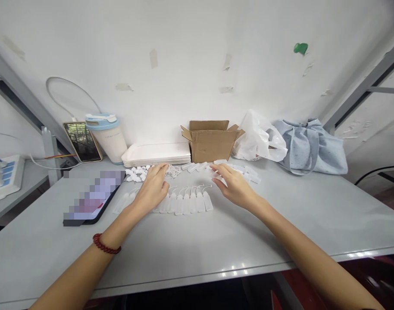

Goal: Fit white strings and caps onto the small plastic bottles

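My left hand (pixel 153 187) reaches over the table with its fingers stretched forward and its thumb apart. Its fingertips are at a small heap of thin white cords (pixel 174 172). Against the fingers of my right hand (pixel 233 186) lies a translucent plastic piece (pixel 217 175), partly hidden by them; thumb and index finger curve around it. Between my wrists runs a row of flat translucent plastic tags (pixel 190 204) with white cords at their tops. My left hand covers part of that row. More loose translucent pieces (pixel 250 174) lie behind my right hand.
Small white parts (pixel 137 173) are heaped left of the cords. Behind stand a stack of white trays (pixel 158 153), a cardboard box (pixel 211 145), a plastic bag (pixel 255 140) and a blue cloth bag (pixel 326 148). At left are a phone (pixel 96 196), another phone (pixel 82 142) and a cup (pixel 108 140).
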Demonstrator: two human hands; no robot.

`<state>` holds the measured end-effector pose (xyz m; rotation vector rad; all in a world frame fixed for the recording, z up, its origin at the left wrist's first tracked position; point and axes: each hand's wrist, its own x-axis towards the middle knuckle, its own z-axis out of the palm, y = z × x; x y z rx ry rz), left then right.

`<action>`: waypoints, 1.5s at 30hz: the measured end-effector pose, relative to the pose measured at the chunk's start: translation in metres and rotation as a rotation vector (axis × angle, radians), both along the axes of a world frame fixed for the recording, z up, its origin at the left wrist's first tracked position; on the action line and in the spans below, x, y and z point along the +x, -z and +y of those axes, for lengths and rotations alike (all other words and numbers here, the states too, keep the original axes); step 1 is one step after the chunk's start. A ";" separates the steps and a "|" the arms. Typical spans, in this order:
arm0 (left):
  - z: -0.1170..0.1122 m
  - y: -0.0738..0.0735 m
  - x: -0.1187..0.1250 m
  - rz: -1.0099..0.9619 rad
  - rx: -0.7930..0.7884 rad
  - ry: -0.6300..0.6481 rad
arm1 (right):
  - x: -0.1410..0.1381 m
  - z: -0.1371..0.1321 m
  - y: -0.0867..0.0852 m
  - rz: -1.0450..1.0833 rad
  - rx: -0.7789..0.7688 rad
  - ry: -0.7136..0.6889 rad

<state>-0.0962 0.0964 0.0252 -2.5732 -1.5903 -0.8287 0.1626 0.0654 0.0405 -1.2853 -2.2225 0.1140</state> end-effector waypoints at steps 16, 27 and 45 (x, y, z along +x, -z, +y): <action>-0.010 -0.008 0.008 -0.015 0.039 -0.116 | -0.001 0.000 0.005 -0.064 0.109 -0.058; -0.009 -0.012 0.007 -0.050 0.036 -0.160 | -0.002 0.000 0.005 -0.068 0.112 -0.067; -0.038 -0.008 0.038 -0.176 0.084 0.300 | -0.022 -0.018 -0.004 0.390 -0.196 -0.180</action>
